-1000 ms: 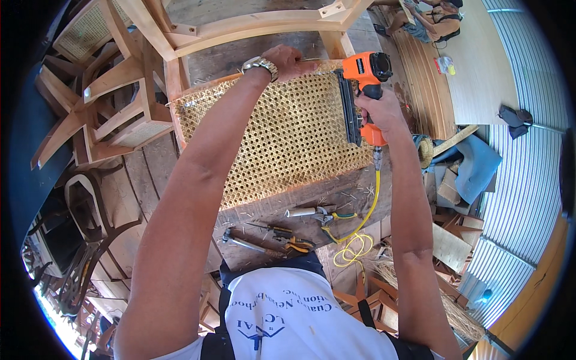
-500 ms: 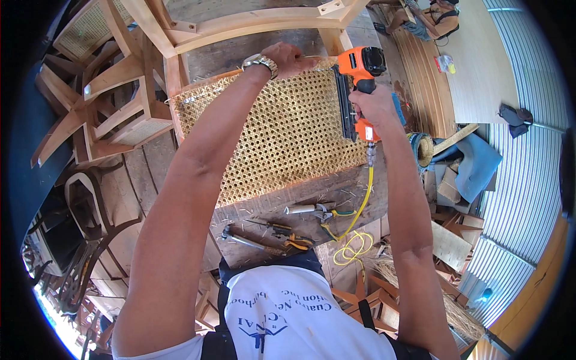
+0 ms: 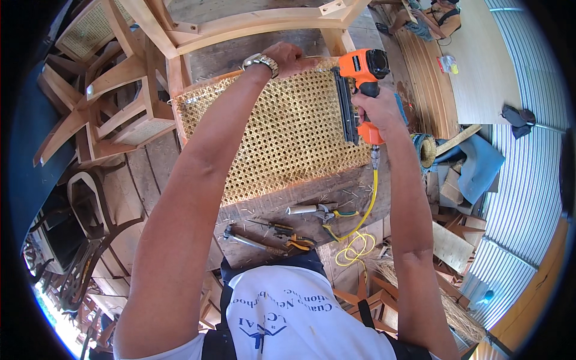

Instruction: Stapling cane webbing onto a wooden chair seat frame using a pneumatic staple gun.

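Observation:
A woven cane panel (image 3: 282, 138) on a wooden frame lies in front of me, joined to the chair's upright wooden parts. At its far edge, my left hand (image 3: 288, 59), with a watch at the wrist, is closed over the rim; some fingers are hidden. My right hand (image 3: 379, 108) is wrapped round the black grip of an orange pneumatic stapler (image 3: 364, 66). The stapler's head sits at the panel's far right corner, and its dark magazine lies over the right side. From the handle's base a yellow air hose (image 3: 371, 201) runs down toward me.
On the near bench (image 3: 258, 211) lie a hammer (image 3: 255, 241), pliers (image 3: 300, 242), cutters (image 3: 327, 214) and cane scraps. Wooden chair frames (image 3: 120, 114) crowd the left. A chair rail (image 3: 258, 29) spans the far side. At far right sits another person (image 3: 441, 21) near stacked boards (image 3: 420, 78).
The stapler and my right hand have shifted very slightly right and down in the picture, along with a small drift of the whole view. My left hand keeps its place on the panel edge.

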`<state>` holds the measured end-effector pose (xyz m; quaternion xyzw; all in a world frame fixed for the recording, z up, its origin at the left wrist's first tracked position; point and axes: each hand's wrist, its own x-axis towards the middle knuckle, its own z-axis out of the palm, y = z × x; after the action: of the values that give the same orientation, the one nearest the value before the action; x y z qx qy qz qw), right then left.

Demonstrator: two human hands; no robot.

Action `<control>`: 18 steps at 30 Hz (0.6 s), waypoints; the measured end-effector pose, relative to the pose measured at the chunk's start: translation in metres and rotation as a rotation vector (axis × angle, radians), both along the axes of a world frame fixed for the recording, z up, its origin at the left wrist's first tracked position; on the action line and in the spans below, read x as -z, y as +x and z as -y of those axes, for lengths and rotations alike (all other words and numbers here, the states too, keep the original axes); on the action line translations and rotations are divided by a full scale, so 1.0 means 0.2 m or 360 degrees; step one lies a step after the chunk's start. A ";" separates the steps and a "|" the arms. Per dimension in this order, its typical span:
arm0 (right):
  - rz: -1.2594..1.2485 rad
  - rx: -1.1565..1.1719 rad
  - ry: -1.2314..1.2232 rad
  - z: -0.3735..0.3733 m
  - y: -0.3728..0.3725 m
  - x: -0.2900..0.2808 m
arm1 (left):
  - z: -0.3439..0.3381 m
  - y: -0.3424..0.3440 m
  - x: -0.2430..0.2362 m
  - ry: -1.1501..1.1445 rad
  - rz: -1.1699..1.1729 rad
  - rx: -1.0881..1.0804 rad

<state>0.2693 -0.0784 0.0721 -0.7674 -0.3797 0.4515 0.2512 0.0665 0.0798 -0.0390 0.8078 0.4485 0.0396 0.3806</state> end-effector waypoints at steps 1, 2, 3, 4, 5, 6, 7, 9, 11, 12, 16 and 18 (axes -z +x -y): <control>-0.0004 0.0001 0.0015 0.00 0.00 0.00 | 0.00 0.00 -0.01 -0.0005 -0.0001 0.0009; -0.0004 0.0001 0.0014 0.00 0.00 0.00 | 0.00 0.00 -0.02 -0.0005 -0.0001 0.0009; -0.0015 -0.0004 0.0006 0.01 0.00 0.00 | 0.00 0.00 -0.03 -0.0014 -0.0014 0.0010; -0.0027 -0.0013 -0.0003 0.00 -0.01 0.00 | 0.00 -0.01 -0.03 -0.0022 -0.0028 0.0006; -0.0028 -0.0018 -0.0004 0.00 -0.02 -0.01 | 0.00 -0.01 -0.03 -0.0023 -0.0029 0.0001; -0.0064 -0.0017 0.0003 0.01 -0.04 -0.01 | 0.01 -0.02 -0.03 -0.0027 -0.0022 -0.0001; -0.0096 -0.0008 0.0010 0.01 -0.05 -0.01 | 0.01 -0.02 -0.03 -0.0030 -0.0012 0.0003; -0.0082 0.0003 0.0007 0.01 -0.05 0.01 | 0.01 0.00 -0.03 -0.0025 -0.0011 0.0006; -0.0070 0.0009 0.0001 0.01 -0.05 0.02 | 0.01 0.00 -0.03 -0.0023 -0.0013 0.0003; -0.0057 0.0010 -0.0004 0.01 -0.05 0.01 | 0.01 0.00 -0.03 -0.0029 0.0000 0.0000; -0.0045 0.0031 0.0023 0.00 -0.05 0.01 | 0.00 -0.01 -0.03 -0.0061 -0.0021 0.0024; -0.0060 0.0025 0.0025 -0.01 -0.05 0.01 | -0.01 -0.01 -0.02 -0.0044 -0.0035 0.0018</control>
<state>0.2590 -0.0768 0.0708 -0.7597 -0.3725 0.4610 0.2677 0.0647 0.0813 -0.0341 0.8053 0.4485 0.0225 0.3870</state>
